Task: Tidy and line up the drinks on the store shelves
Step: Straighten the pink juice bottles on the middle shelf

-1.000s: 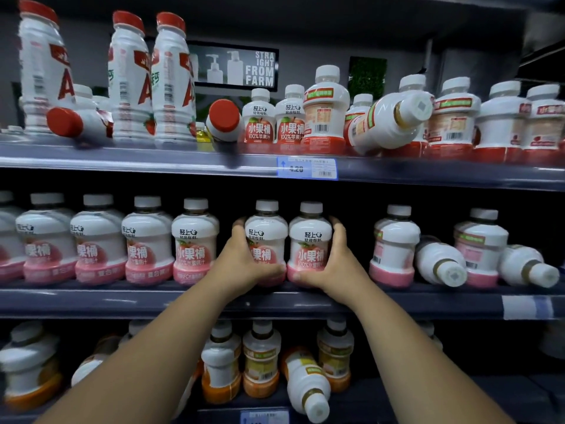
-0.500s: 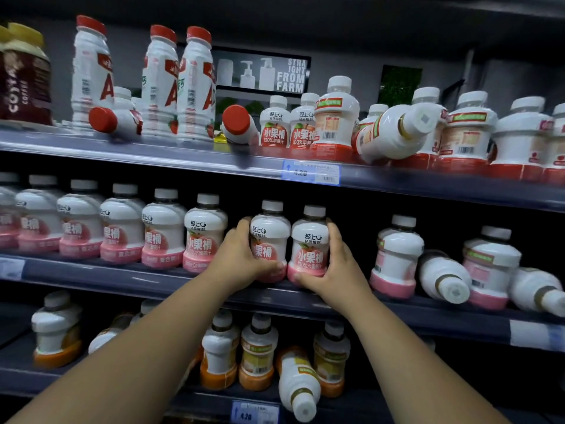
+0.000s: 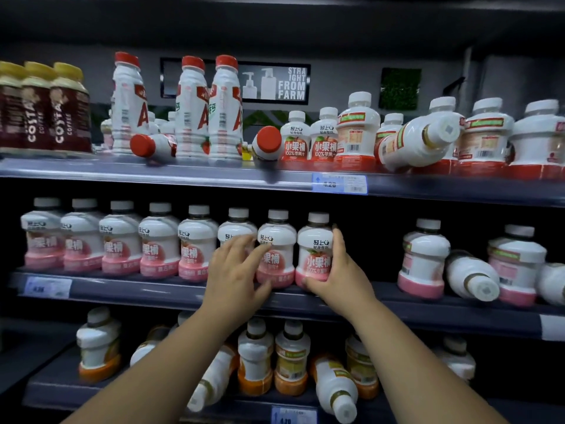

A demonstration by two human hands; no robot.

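While both forearms are pointing up toward the middle shelf (image 3: 137,290), the right hand (image 3: 339,280) is gripping the end pink bottle (image 3: 315,255) of the upright row, thumb curling round its base at seven o'clock and fingers (image 3: 339,243) wrapping its side at three o'clock. That bottle is sitting just beside its neighbour at nine o'clock, bases level. The left hand (image 3: 235,270) is lying at nine o'clock of the right one, fingers spread and fairly straight, resting against the front of the neighbouring pink bottle (image 3: 276,237) and hiding much of the one beyond it. The rest of the pink row (image 3: 122,240) is running off toward nine o'clock, upright and shoulder to shoulder. Well apart at three o'clock of the gripped bottle, a loose pink bottle (image 3: 423,258) is standing upright, and just beside it a toppled bottle (image 3: 472,278) is lying with its cap facing outward. At twelve o'clock, on the top shelf (image 3: 183,172), tall red-capped bottles (image 3: 192,108) are standing, with a fallen red-capped bottle (image 3: 153,145) lying among them; red-based bottles (image 3: 295,136) are sitting to their three o'clock, and a tipped bottle (image 3: 419,142) is leaning across them. Costa coffee bottles (image 3: 39,108) are standing at ten o'clock. At six o'clock, on the bottom shelf (image 3: 46,390), orange-based bottles (image 3: 255,359) are standing in disorder, several lying on their sides
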